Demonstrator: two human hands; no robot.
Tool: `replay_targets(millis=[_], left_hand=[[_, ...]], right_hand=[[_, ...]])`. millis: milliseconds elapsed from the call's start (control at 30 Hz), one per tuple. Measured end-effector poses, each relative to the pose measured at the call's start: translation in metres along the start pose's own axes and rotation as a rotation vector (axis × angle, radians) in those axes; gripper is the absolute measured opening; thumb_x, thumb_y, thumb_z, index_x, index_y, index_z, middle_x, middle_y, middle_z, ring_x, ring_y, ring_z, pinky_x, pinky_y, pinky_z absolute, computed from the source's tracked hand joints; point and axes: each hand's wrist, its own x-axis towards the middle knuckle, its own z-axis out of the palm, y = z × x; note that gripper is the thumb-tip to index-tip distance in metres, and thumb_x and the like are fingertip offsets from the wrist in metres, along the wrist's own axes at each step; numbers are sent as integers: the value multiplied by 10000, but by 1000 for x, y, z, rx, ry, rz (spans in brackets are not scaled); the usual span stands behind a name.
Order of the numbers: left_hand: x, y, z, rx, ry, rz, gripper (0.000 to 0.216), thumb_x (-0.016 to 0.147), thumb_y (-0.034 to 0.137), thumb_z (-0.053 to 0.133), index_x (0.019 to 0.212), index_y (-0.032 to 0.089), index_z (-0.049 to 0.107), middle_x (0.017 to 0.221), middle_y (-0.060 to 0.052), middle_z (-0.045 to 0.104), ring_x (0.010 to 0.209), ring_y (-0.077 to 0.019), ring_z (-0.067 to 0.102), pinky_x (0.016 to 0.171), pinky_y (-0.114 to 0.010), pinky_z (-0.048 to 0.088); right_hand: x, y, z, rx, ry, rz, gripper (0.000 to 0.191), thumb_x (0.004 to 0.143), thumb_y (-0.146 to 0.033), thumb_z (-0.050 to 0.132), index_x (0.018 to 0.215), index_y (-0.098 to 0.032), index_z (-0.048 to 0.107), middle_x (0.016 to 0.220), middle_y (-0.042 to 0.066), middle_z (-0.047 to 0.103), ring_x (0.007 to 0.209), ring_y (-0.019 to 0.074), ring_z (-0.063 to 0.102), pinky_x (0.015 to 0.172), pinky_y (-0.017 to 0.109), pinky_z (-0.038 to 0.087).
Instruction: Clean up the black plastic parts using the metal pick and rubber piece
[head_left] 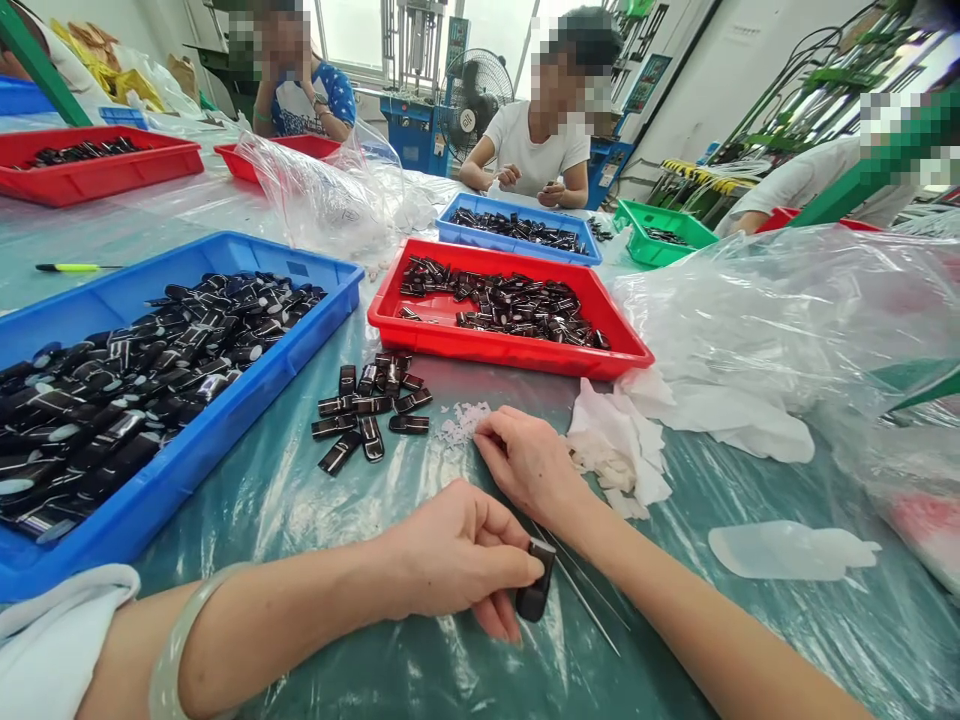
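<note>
- Toward the near edge of the counter (240, 510), our left hand (450, 555) pinches a black piece (535, 582) between thumb and fingers, just above the plastic film. It looks smooth, so a loose grip could let it turn or drop.
- Farther from that edge, our right hand (529, 465) has its fingers curled, tips drawn close together beside the clear bits (459, 424); we cannot tell whether they pinch one. These look tiny and light, so a brush of the wrist or sleeve could scatter them, and we might pick up two at once.
- Under our right wrist lies a slim metal tool (592, 605), its points toward the near edge. We cannot tell whether the palm holds it; drawing the arm back carelessly could drag it or prick us.
- Left of the bits, the loose black pieces (373, 404) sit between the blue tray (255, 410) and the red tray (510, 345), where we could mix them up with either tray's contents.
- Toward the right edge, a clear bottle (791, 550) lies on its side; if its tip is unsealed, it could leak onto the film.
</note>
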Motion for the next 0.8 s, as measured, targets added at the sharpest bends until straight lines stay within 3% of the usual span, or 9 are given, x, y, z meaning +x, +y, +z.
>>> replay_targets(millis=[267,533,667,800], left_hand=[[-1,-3,0,-13,-22,51,166,651,292,579,641,129,551,483,13,542,468,-98,560,440,-176,446],[-3,-2,3,55,-8,84,204,660,278,615,779,113,625,574,15,546,527,-89,547,496,-181,450],[-4,0,3,108,-4,96,205,685,262,599,807,107,656,564,16,536,531,-89,532,511,-189,453],[-5,0,3,147,-19,113,214,711,244,581,843,111,685,570,12,536,532,-88,525,518,-189,452]], right_hand=[[-37,7,-29,421,114,28,116,790,-189,573,684,-165,614,614,-18,612,585,107,563,570,242,466],[-81,21,-34,881,89,130,85,642,-237,725,622,-183,663,605,11,642,549,118,594,505,211,494],[-91,21,-30,966,46,109,36,661,-209,727,647,-242,724,647,11,668,601,120,613,551,210,501],[-95,17,-32,935,16,44,178,713,-148,682,768,-303,749,710,11,692,633,118,626,564,194,500]])
